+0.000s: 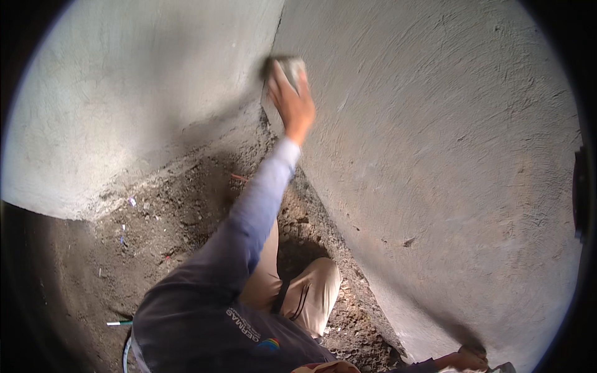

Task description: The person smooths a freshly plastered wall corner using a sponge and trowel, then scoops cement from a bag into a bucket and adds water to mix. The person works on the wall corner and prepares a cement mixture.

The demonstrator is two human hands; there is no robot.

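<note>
In the head view, our left hand (292,99) grips a small grey block (290,67), perhaps a sponge float, pressed on the plastered wall (448,155) beside the corner. Blur hides its long axis. Our right hand (466,359) touches the wall low down; we cannot tell its grip.

small grey sponge-like block (291,67), kinda blurry, pressed flat against the grey plastered wall right up in the corner, fingers wrapped round it
</note>
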